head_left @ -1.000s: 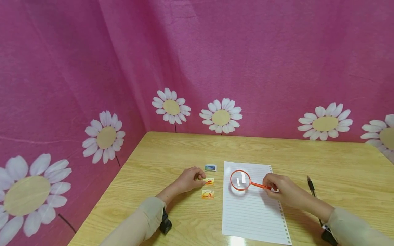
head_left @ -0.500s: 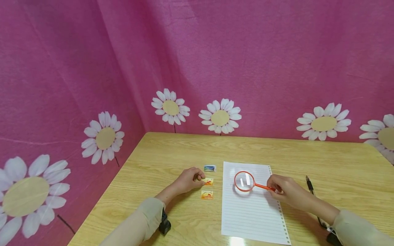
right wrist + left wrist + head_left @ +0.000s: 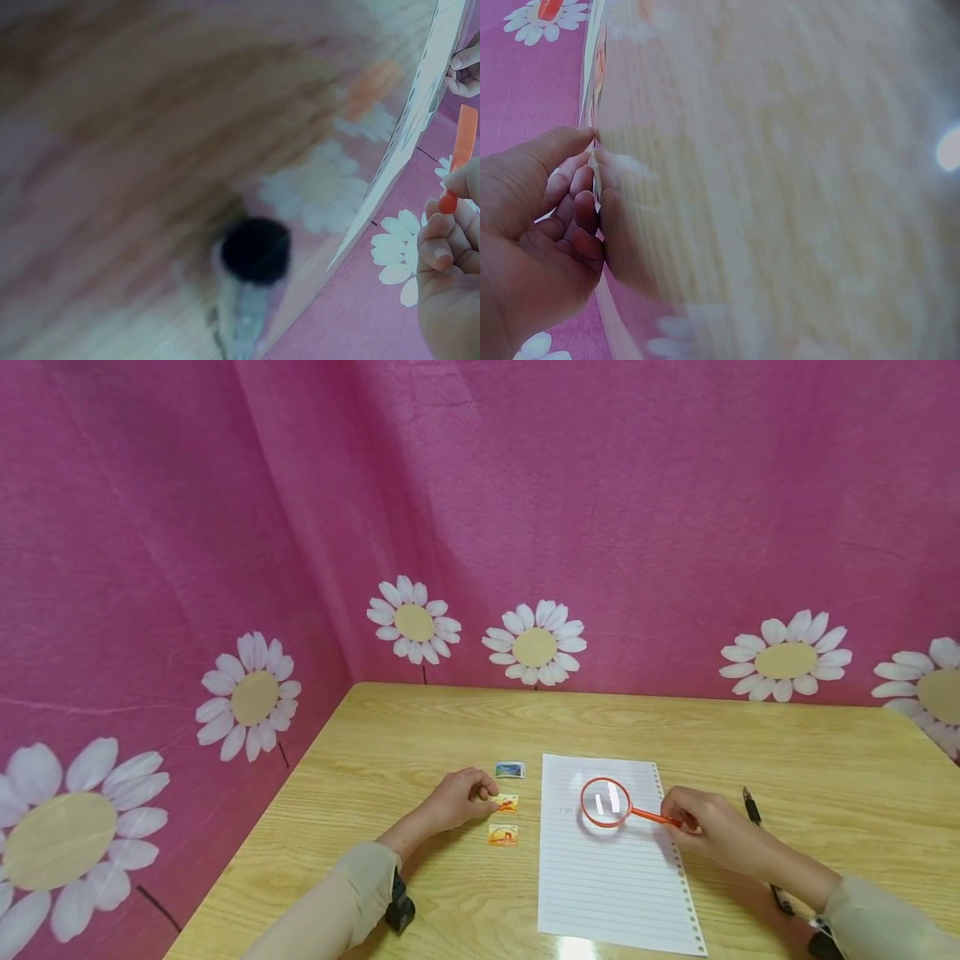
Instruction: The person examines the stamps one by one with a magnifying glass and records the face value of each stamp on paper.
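Observation:
My right hand point(image 3: 708, 827) grips the handle of a red-rimmed magnifying glass point(image 3: 656, 817), its lens over the upper part of a lined sheet of paper point(image 3: 600, 893). In the right wrist view, the orange-red handle point(image 3: 465, 139) sits between thumb and fingers. Small pencil-like writing point(image 3: 566, 810) shows left of the lens. My left hand point(image 3: 457, 800) rests on the table with fingers curled, thumb and forefinger at the left end of the middle postage stamp point(image 3: 507, 802). A blue-green stamp point(image 3: 510, 769) lies beyond it, a yellow-orange stamp point(image 3: 503, 835) nearer me.
A black pen point(image 3: 752, 807) lies right of the paper, partly hidden under my right forearm. The wooden table point(image 3: 420, 718) ends at a pink curtain point(image 3: 600, 510) with white daisies, at the back and left.
My right hand and the magnifying glass have slid right across the paper, uncovering the writing to the lens's left. My left hand stays at the middle stamp.

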Motion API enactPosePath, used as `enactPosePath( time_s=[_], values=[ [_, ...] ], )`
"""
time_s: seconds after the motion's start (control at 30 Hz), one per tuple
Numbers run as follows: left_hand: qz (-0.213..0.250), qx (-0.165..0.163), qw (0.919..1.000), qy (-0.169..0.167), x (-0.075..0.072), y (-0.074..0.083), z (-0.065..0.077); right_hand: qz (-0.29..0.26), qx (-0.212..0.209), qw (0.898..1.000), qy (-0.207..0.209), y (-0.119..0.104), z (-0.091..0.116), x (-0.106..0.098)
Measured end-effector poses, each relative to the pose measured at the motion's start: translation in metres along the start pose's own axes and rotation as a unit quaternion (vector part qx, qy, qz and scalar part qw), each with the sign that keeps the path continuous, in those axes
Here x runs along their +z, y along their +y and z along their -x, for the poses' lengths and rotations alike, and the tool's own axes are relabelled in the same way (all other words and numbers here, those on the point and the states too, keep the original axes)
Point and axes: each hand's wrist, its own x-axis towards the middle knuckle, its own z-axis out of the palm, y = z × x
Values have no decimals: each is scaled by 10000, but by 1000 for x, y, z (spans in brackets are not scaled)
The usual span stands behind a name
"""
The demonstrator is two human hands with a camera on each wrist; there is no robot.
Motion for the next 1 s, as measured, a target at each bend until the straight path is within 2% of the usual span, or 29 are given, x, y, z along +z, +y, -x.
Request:
enactPosePath(
  time_s=[0.47,0.8,1.0],
  values=[
    [-2,-28,10000,10,0,-1,0,120,111,9998,96,2,10,-8],
    [7,170,9999,-19,-2,0,2,204,-224,9990,327,12,18,-14],
    [45,143,9999,-63,-3,3,2,204,-117,9993,298,14,25,-16]
  ],
)
